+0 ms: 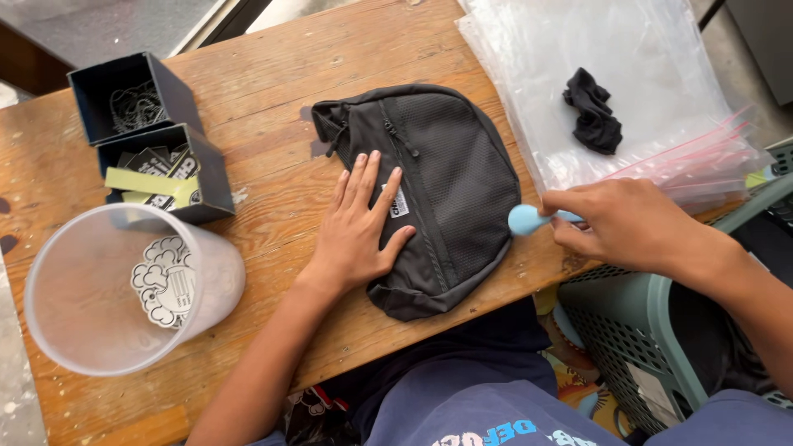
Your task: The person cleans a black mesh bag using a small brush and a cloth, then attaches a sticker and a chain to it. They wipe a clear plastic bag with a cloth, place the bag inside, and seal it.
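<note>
Nearest me, the left hand (361,227) lies flat and open on the black pouch (429,194) at the middle of the wooden table (273,107), while the right hand (624,223) grips a light-blue tool (529,219) touching the pouch's right edge, clear bags (595,49) beyond.

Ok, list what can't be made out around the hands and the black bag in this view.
- Light blue tool, head view: only its rounded end shows; the right hand wraps the rest, so its kind is unclear.
- Black bag, head view: the left hand covers part of its white label and front.
- Small black boxes, head view: contents too small to identify.
- Green basket, head view: cut off by the bottom edge and the right arm.
</note>
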